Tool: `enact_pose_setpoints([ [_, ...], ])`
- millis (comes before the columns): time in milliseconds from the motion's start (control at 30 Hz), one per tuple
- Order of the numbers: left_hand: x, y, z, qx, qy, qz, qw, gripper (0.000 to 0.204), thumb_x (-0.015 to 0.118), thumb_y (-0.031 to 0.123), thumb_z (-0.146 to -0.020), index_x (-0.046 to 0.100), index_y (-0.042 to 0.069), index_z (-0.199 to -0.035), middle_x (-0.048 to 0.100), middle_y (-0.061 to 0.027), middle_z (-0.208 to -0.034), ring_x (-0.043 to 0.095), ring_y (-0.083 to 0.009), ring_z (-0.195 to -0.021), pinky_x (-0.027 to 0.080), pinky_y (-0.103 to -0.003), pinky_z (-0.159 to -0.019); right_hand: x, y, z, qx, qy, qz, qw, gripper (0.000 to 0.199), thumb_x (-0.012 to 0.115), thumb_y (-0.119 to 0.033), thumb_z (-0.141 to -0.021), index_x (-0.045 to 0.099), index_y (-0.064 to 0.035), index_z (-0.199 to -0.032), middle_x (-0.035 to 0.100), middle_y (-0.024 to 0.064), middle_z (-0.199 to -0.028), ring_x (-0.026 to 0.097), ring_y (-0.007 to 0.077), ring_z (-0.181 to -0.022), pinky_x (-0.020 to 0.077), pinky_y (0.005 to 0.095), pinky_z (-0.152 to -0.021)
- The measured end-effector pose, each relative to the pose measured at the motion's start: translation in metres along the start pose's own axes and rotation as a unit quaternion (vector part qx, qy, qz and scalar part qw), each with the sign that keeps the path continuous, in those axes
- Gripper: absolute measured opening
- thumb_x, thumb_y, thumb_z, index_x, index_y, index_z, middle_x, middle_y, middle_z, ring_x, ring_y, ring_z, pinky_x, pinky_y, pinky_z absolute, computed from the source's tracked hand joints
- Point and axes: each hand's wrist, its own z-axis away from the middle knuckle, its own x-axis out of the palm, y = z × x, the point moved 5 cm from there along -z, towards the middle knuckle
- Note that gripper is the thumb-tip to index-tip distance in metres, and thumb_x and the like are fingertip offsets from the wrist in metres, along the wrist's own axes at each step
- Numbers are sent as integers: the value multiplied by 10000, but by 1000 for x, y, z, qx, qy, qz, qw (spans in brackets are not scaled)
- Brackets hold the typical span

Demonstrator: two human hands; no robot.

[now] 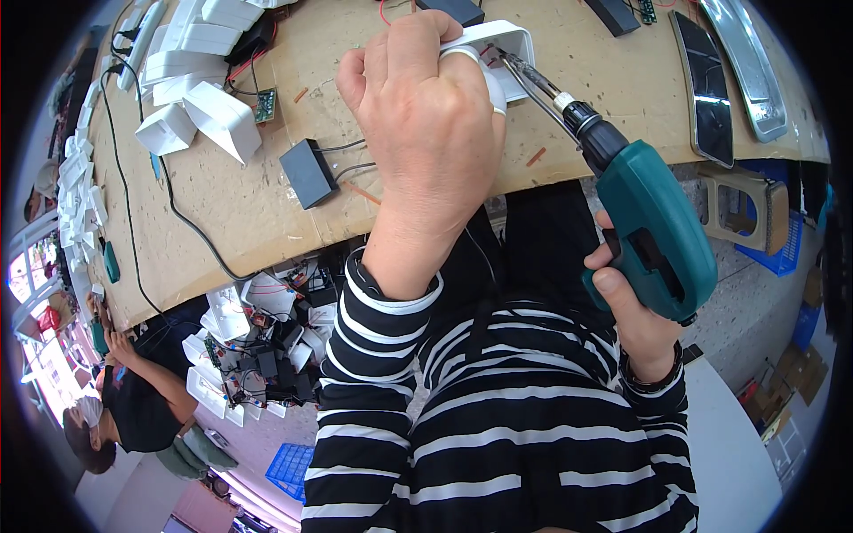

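My left hand (426,124) is over the table edge, fingers curled around a white plastic housing (517,43) whose open side faces right. The hand hides much of the housing. In my right hand (635,315) is a green soldering gun (666,222), my fingers wrapped around its handle near the trigger. Its thin metal tip and a tube beside it reach into the housing's opening, close to small reddish wires (490,55). Whether the tip touches them I cannot tell. Below my left wrist lies a black box (308,173) with two dark wires leading toward the hand.
White housings (222,124) and a green circuit board (266,106) lie at left, with a black cable (169,191) crossing the table. A phone (706,89) lies at right. Below the table edge are heaped parts (267,346) and a stool (746,209). Another person (147,400) sits at far left.
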Motion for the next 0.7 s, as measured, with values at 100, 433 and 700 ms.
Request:
enact_pose_setpoints([
  [100, 1, 0, 1, 1, -3, -4, 1000, 57, 601, 29, -596, 615, 1, -644, 589, -51, -866, 524, -199, -810, 325, -336, -782, 0, 3, 2, -4, -45, 14, 999, 545, 620, -32, -766, 389, -11, -1259, 529, 183, -1128, 582, 143, -809, 494, 265, -725],
  [433, 1, 1, 0, -2, -2, -2, 1000, 63, 605, 28, -596, 623, 4, -652, 588, -47, -859, 524, -197, -804, 327, -338, -782, 3, -3, -4, -8, 54, -14, 998, 338, 712, -73, -714, 556, 16, -1000, 619, 58, -749, 589, 133, -661, 468, 238, -616],
  [700, 1, 0, 0, -1, 4, 2, 1000, 64, 618, 37, -604, 631, 6, -658, 588, -42, -854, 527, -190, -797, 334, -326, -781, 5, -6, -6, -12, 44, -8, 999, 352, 708, -61, -718, 545, 22, -1018, 615, 76, -794, 598, 134, -669, 474, 236, -618],
])
